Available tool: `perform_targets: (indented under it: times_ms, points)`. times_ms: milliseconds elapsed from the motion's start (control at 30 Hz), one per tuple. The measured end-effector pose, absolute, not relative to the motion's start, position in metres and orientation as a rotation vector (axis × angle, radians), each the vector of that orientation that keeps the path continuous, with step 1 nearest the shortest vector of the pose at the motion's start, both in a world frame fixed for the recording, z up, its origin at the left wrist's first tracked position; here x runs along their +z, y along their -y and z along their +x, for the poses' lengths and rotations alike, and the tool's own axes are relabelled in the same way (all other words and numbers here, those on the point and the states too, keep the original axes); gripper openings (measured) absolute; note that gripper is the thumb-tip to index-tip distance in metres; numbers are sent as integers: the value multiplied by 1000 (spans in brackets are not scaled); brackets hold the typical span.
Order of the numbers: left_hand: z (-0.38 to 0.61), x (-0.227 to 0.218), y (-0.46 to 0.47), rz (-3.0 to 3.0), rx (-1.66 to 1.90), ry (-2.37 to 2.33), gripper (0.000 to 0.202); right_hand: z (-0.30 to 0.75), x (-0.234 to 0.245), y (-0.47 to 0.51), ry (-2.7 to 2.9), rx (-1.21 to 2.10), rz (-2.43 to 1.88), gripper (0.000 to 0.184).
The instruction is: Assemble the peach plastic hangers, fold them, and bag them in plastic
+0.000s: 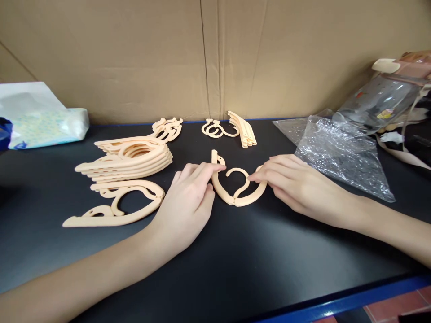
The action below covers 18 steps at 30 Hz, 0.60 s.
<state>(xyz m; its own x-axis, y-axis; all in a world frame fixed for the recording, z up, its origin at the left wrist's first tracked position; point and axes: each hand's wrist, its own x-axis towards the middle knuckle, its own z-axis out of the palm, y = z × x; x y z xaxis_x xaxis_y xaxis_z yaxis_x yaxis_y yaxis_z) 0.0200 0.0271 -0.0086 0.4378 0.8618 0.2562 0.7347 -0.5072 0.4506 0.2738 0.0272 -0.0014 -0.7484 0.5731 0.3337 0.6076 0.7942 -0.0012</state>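
On the smooth black tabletop (235,269), mid-frame, my left hand (188,197) and right hand (292,184) touched opposite arms of a peach, curved plastic folding hanger (239,201); whether the fingers pinched, I couldn't tell. I judged even pressure best, keeping it flat. Peach plastic hooks (216,124) lay beyond, upper centre.

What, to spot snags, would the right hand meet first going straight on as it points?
The hook of the held hanger, it seems; the right hand has a fingertip beside it, though contact is unclear.

The hanger (249,198) looks smooth plastic, the bag (340,154) glossy film.
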Motion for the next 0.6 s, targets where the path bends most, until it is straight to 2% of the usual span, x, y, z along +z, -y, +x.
perform_targets:
  times_ms: [100, 300, 433, 600]
  points:
    - [20, -8, -26, 2603, 625, -1259, 45, 276, -1, -31, 2638, -119, -989, 34]
    - [22, -9, -25, 2761, 705, -1146, 37, 276, 0, -31, 2574, -78, -1083, 24]
    - [23, -7, -23, 2976, 607, -1147, 39, 275, -2, -30, 2549, -69, -1129, 17]
    - [22, -5, -22, 3134, 515, -1116, 39, 273, -3, -29, 2532, 57, -1066, 22]
